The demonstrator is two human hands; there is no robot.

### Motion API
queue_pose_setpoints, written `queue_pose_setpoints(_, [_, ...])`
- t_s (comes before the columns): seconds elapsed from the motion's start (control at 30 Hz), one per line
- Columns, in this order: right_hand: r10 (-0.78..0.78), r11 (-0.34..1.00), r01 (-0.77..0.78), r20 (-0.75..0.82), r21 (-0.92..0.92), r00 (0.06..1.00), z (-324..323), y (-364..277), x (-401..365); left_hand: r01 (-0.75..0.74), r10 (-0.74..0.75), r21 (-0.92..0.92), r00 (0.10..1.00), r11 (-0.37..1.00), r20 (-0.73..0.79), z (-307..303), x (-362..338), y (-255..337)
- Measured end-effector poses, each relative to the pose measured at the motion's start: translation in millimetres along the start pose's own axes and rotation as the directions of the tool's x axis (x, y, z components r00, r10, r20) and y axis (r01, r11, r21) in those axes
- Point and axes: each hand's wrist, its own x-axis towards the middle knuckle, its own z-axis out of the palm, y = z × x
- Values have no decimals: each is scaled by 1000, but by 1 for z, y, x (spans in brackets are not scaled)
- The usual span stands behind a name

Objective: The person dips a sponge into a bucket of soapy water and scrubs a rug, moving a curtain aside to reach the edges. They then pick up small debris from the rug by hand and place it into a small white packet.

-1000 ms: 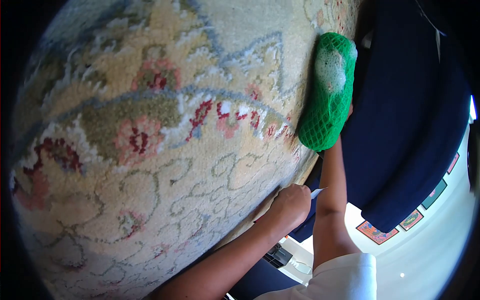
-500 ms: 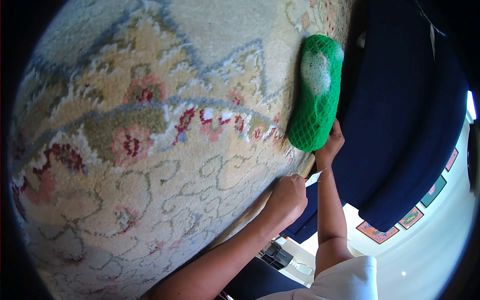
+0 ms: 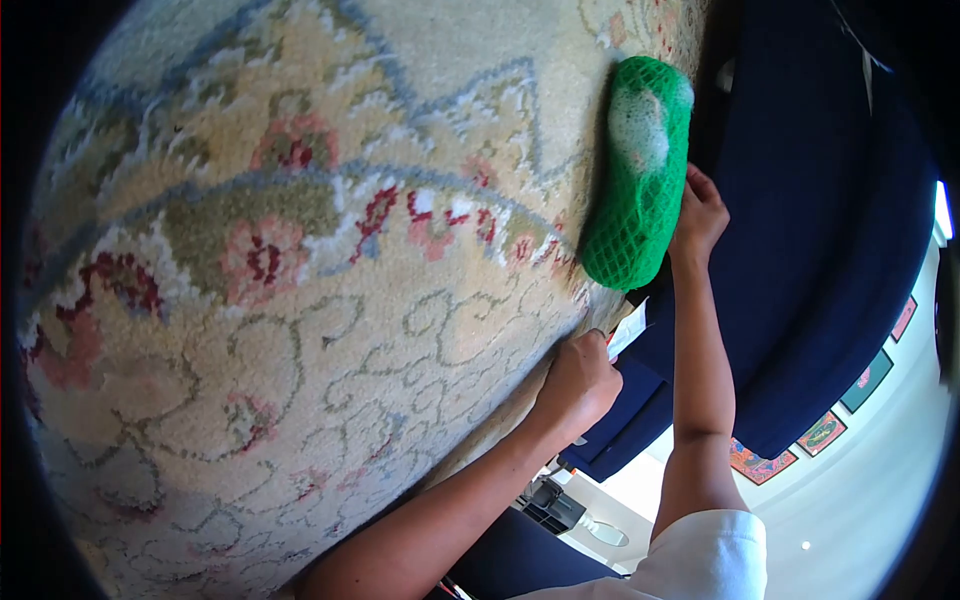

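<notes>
A patterned rug [image 3: 330,330] fills the left of the head view. My left hand [image 3: 580,385] is closed at its edge, fingers wrapped around the border. A white label [image 3: 628,330] sticks out beside those fingers. Against the rug near its edge rests a long green mesh-covered sponge [image 3: 640,215] with white suds on its upper part. My right hand [image 3: 700,215] is right beside the sponge's side, fingers curled and partly hidden behind it; I cannot tell what they grip.
A dark blue sofa [image 3: 800,200] stands beyond the rug edge. Framed pictures [image 3: 866,382] hang on the pale wall. Below my right arm, a grey-black object [image 3: 550,505] shows in the background. The whole view is tilted sideways.
My right hand has moved up along the sponge's side, and more of it shows. The left hand stays at the rug edge, and more of the white label shows. The view has shifted slightly.
</notes>
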Motion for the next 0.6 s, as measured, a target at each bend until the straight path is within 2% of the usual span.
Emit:
queue_pose_setpoints(0.03, [-111,993,109,-48,-48,993,7,2,4,4,-4,-4,1000,1000,-2,0,2,-1])
queue_pose_setpoints(0.07, [-110,993,108,-41,-50,993,10,6,8,9,-10,-39,1000,999,-19,0,4,-2])
queue_pose_setpoints(0.13, [-96,980,101,38,-174,995,8,10,16,14,-16,-79,999,997,-34,-2,9,-2])
queue_pose_setpoints(0.17, [-175,935,187,67,-302,982,6,11,16,24,-29,-124,999,992,-32,-2,10,-2])
queue_pose_setpoints(0.3, [-129,888,132,37,-440,991,-3,2,6,57,-66,-198,997,979,-39,5,12,-4])
queue_pose_setpoints(0.37, [-154,857,232,201,-461,967,-16,-6,-23,41,-58,-244,996,969,-62,8,12,-10])
queue_pose_setpoints(0.43, [58,973,-23,148,-229,987,-40,-3,-62,19,-47,-294,995,956,-90,13,13,-5])
queue_pose_setpoints(0.5, [182,959,-152,110,-237,977,-48,-18,-121,56,-104,-389,989,920,-104,4,16,-8])
queue_pose_setpoints(0.53, [103,984,-73,185,-163,977,-53,-21,-149,59,-107,-389,989,919,-102,4,15,-8])
queue_pose_setpoints(0.57, [134,978,-99,193,-182,972,-56,-33,-176,18,-65,-338,990,941,-127,2,15,-8])
queue_pose_setpoints(0.6, [196,977,-173,218,-124,956,-59,-54,-200,-17,-30,-282,986,959,-162,8,8,-5])
